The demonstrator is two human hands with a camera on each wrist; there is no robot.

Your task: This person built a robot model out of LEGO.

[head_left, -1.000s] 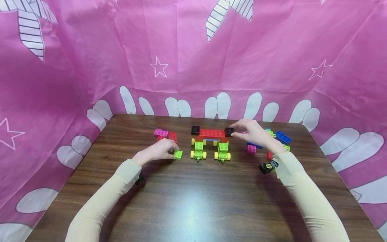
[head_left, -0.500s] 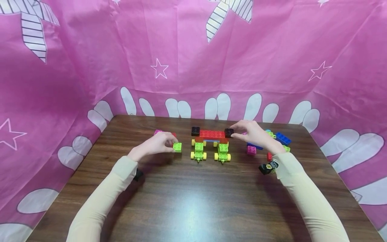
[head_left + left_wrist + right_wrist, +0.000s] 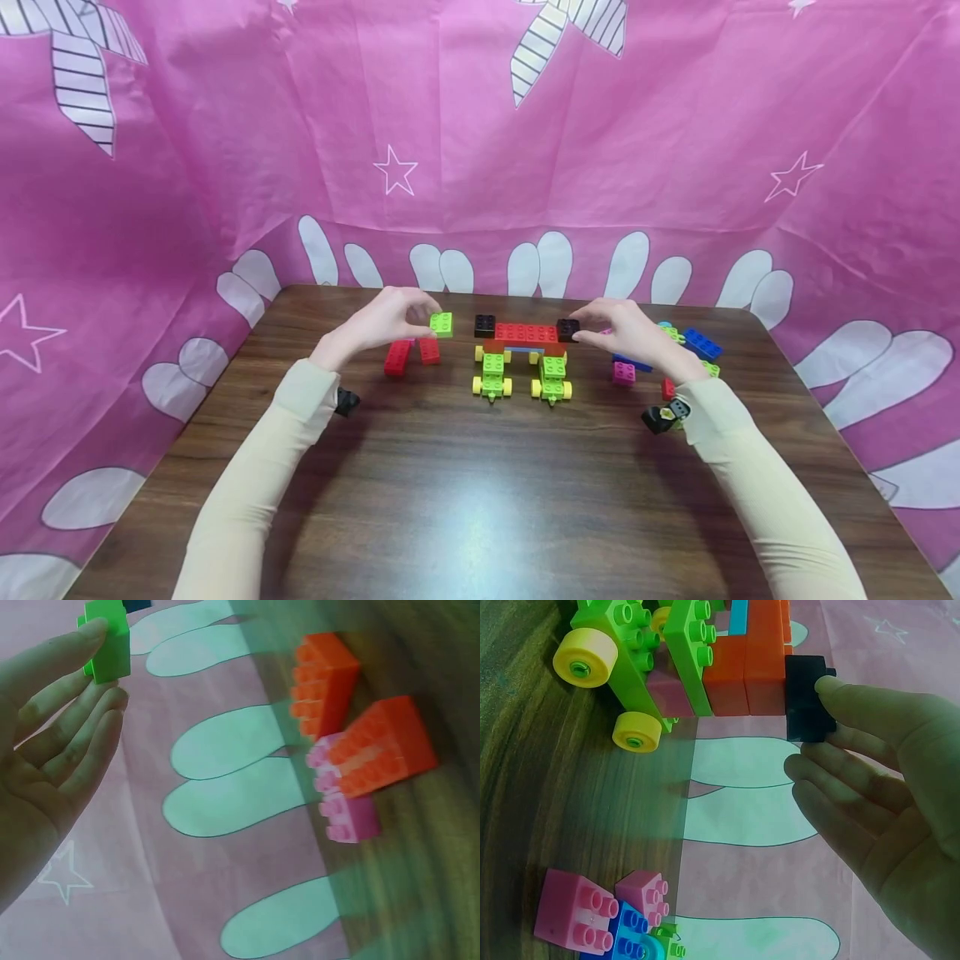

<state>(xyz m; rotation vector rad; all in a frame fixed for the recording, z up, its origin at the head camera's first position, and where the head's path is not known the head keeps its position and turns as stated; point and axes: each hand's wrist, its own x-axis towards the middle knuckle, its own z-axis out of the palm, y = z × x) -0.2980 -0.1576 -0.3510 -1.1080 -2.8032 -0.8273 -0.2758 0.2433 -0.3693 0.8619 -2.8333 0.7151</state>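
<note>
A brick model stands mid-table: a long red bar (image 3: 526, 332) with a black brick at each end, on two green wheeled carts (image 3: 492, 374) (image 3: 622, 658). My right hand (image 3: 626, 332) pinches the right black brick (image 3: 567, 329) (image 3: 807, 697) between thumb and fingers. My left hand (image 3: 386, 321) holds a small green brick (image 3: 442, 324) (image 3: 109, 641) in the air, just left of the left black brick (image 3: 485, 324). Below that hand lie two red bricks (image 3: 408, 355) (image 3: 360, 727) and a pink one (image 3: 341, 806).
Loose bricks lie behind and beside my right wrist: a blue one (image 3: 702, 341), a pink one (image 3: 624, 372) (image 3: 574, 911), green and red pieces. A pink patterned cloth (image 3: 480, 150) walls the brown table (image 3: 480, 500) on three sides.
My left hand has lifted the green brick from the table and carried it up and back toward the model's left end, uncovering the red bricks. My right hand has stayed on the black brick.
</note>
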